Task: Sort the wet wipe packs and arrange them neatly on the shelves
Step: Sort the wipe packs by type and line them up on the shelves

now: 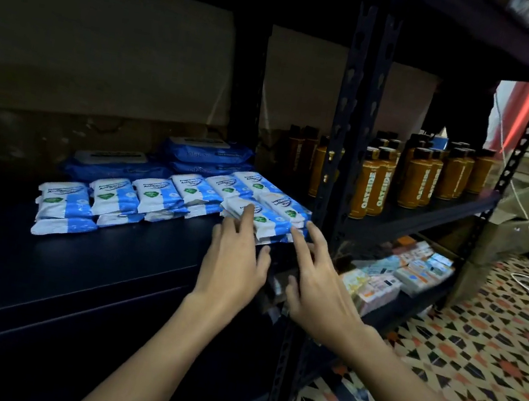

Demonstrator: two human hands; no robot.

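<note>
Wipe packs [262, 217], fingers [247, 213] extended (touching)

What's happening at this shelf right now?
A person is tidying small white-and-blue wipe packs lined up in stacked pairs on a dark shelf. The left hand touches the rightmost stack with straight fingers; the right hand reaches beside it. Larger blue packs sit behind the row.

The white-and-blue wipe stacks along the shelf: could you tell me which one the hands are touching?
The rightmost stack, beside the black upright. The left hand has a fingertip on its top pack, the right hand touches its front edge; the other stacks lie untouched.
</note>
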